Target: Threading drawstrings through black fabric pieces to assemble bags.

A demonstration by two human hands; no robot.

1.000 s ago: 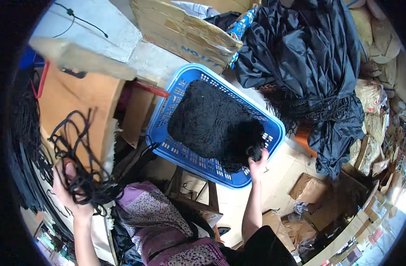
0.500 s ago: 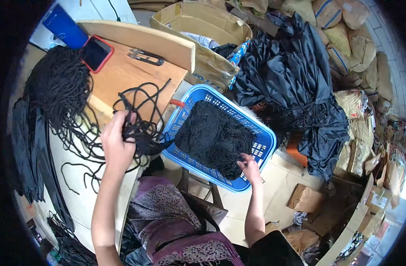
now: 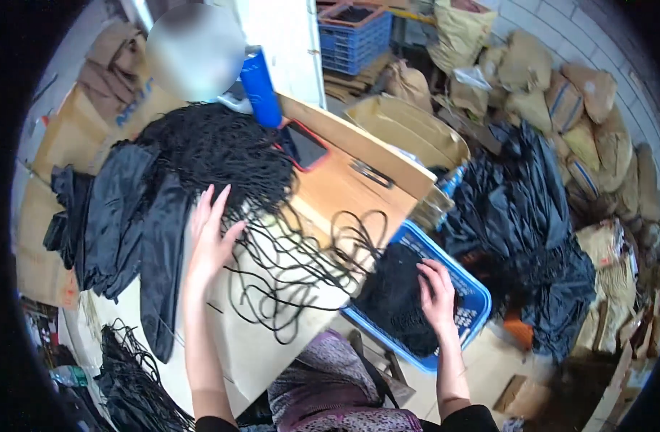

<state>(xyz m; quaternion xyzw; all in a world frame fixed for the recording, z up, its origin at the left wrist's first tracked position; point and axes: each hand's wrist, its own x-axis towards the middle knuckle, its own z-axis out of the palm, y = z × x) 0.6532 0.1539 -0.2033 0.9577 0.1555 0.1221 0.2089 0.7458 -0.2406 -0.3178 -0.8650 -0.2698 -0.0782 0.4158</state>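
My left hand (image 3: 213, 236) is held over the table with its fingers spread and nothing in it. Close by is a large heap of thin black cords (image 3: 215, 155). Loose cords (image 3: 279, 277) trail from the heap across the table to its right edge. My right hand (image 3: 438, 294) hovers over or rests on black cord (image 3: 395, 295) piled in a blue plastic basket (image 3: 481, 295), its fingers slightly bent and apart. Whether its fingertips press on the cord I cannot tell.
A red-edged phone (image 3: 305, 147), a blue cup (image 3: 258, 86) and a small metal tool (image 3: 372, 173) lie about the wooden board (image 3: 344, 205). Black fabric or plastic strips (image 3: 161, 281) hang at left. Black sheeting (image 3: 517, 209) and stacked sacks (image 3: 560, 108) fill the right.
My left hand has let go of the bunch of cords and moved toward the heap. My right hand has stayed at the basket, its fingers now more spread. The view has swung left.
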